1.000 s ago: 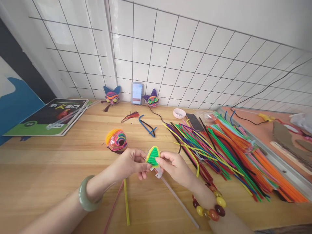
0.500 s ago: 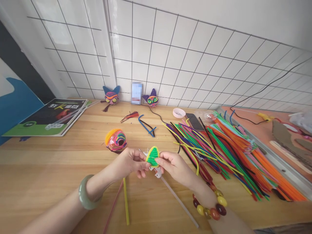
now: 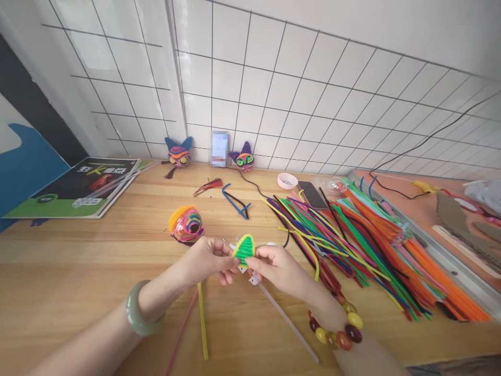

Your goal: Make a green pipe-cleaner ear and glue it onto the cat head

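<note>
A small leaf-shaped piece, green inside with a yellow rim, is held upright between both hands. My left hand pinches its lower left edge with thumb and fingers. At its lower right edge, my right hand pinches it the same way. Behind and below the piece lies a white tool, partly hidden, with a pale glue stick reaching toward the lower right. A ball wrapped in orange and multicoloured stems rests left of the hands. Yellow stems and a pink one lie below my left hand.
Many coloured pipe cleaners spread over the right side. Farther back are a pink bowl, a dark phone and two finished eared masks by the tiled wall. A book lies at left; cardboard sits at right.
The green and yellow piece has shifted and tilted slightly between my fingers. Both hands keep their pinch and have barely moved.
</note>
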Demonstrator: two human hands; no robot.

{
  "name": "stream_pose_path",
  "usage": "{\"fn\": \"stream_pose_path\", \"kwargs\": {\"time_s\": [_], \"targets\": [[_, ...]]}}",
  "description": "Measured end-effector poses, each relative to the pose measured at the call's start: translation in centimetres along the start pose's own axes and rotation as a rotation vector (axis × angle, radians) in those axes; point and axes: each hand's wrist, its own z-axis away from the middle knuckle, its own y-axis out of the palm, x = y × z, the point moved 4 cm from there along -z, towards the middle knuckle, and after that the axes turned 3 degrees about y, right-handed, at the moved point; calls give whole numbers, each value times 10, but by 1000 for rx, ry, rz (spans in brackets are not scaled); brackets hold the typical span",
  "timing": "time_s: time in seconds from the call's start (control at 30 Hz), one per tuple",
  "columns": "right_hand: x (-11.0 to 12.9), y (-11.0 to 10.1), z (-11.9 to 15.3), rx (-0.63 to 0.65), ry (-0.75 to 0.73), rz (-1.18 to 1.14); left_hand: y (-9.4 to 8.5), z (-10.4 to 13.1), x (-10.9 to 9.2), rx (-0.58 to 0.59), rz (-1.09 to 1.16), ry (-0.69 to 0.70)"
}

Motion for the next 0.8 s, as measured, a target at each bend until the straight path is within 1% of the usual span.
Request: {"fn": "stream_pose_path", "kwargs": {"time_s": [0.17,0.37,0.53,0.8], "targets": [[-3,-1,0,12,16,-1,0,-2,3,42,36,2],[-6,-3,-1,42,31,-68,0,-2,3,85,42,16],[-6,-4,-1,46,27,-79,1,-2,2,96,42,25],[-8,-5,-1,58,17,-11,0,-4,6,96,54,32]]}}
